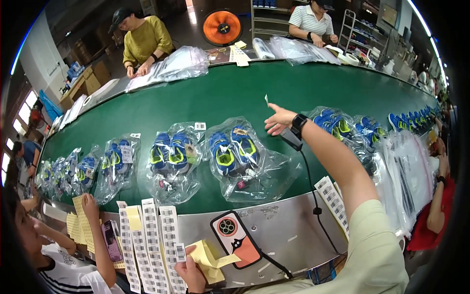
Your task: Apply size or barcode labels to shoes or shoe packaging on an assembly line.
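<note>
My right hand (279,121), a black watch on its wrist, reaches out over the green conveyor belt (205,98) with a small white label (267,99) at its fingertips. It hovers just right of a clear bag holding a pair of blue and lime shoes (234,149). A black corded device (292,139) lies under my wrist. My left hand (190,273) is at the near metal ledge (284,230), gripping a yellow backing sheet (208,257) beside white barcode label strips (169,240).
More bagged blue shoes (171,154) line the belt both ways. A phone in an orange case (236,240) lies on the ledge with a cable. A co-worker's hand (90,203) works at my left; two people handle clear bags (181,63) across the belt.
</note>
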### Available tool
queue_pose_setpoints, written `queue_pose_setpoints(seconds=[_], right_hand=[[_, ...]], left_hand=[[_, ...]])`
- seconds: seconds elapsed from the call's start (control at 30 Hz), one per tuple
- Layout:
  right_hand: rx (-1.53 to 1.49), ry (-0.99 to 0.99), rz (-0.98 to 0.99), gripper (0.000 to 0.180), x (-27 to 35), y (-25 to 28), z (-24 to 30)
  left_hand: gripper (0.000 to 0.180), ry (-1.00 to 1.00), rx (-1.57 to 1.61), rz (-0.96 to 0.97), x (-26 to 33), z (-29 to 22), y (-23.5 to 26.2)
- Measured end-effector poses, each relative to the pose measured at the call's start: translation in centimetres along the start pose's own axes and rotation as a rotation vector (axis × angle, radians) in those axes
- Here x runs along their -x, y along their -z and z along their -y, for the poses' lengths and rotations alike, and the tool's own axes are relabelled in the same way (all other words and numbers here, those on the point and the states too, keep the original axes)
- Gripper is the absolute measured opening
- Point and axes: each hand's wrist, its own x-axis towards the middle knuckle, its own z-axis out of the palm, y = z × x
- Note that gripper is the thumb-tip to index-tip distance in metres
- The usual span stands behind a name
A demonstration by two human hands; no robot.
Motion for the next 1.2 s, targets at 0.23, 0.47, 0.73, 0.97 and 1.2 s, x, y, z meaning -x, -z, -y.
queue_pose_setpoints(seconds=[0.23,0.47,0.73,0.97,1.2], right_hand=[[-0.312,-0.01,0.087,0.098,-6.9,-4.5,0.2],[0.081,0.391,-0.556,0.091,-9.2,-5.0,0.0],[-0.332,0.322,-0.496,0.021,-7.2,1.4,-2.2],[-0.118,0.329,-0.205,0.006,-7.2,-0.3,-0.8],[0.088,0.373,-0.375,0.013,-8.5,-1.8,-2.2]], left_hand=[[0.029,0.058,-0.366,0.01,0.6,-0.1,1.0],[0.032,0.133,-0.366,0.079,0.9,0.1,1.6],[0.041,0.069,-0.38,0.092,0.8,-0.2,0.9],[0.04,0.217,-0.325,0.069,1.3,0.2,1.3],[0.041,0.091,-0.292,0.049,1.2,0.9,0.7]])
